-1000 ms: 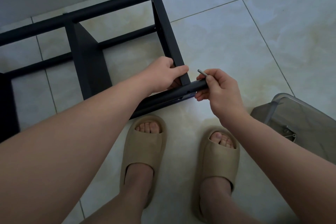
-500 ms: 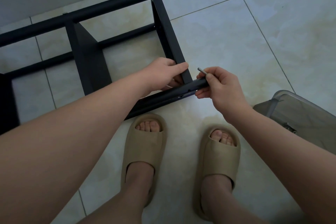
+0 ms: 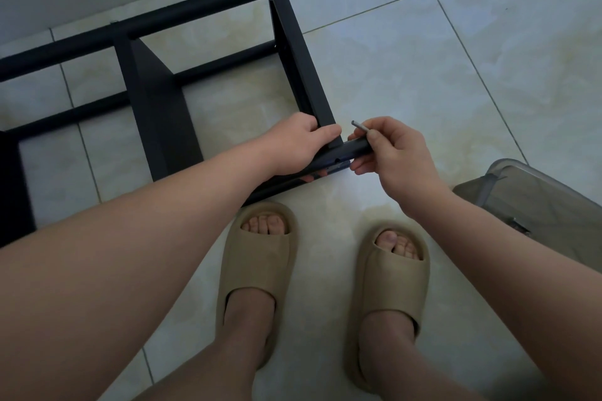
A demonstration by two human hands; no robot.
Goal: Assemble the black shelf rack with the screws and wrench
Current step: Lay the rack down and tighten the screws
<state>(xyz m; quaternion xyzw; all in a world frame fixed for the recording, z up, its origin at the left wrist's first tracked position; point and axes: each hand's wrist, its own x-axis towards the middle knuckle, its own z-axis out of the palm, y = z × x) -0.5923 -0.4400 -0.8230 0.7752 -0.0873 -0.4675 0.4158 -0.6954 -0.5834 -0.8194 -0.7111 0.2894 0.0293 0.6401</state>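
Tightening shelf rack (image 3: 293, 52) corner joint.
Left hand (image 3: 301, 143) is gripping it, right hand (image 3: 397, 153) pinching the wrench (image 3: 360, 127); seating it squarely should prevent slipping.

rack (image 3: 156, 114) on floor, front-left | bin (image 3: 534, 205) right | feet (image 3: 260, 257) nearest

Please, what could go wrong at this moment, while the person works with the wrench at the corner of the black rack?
1. The right hand only pinches the thin wrench with its fingertips; it may slip and fall on the tiled floor.
2. The left hand grips the rack right at the corner joint, so fingers might get pinched as parts tighten.
3. The near tube is close to the open-toed slippers; if dropped, it could hit toes.
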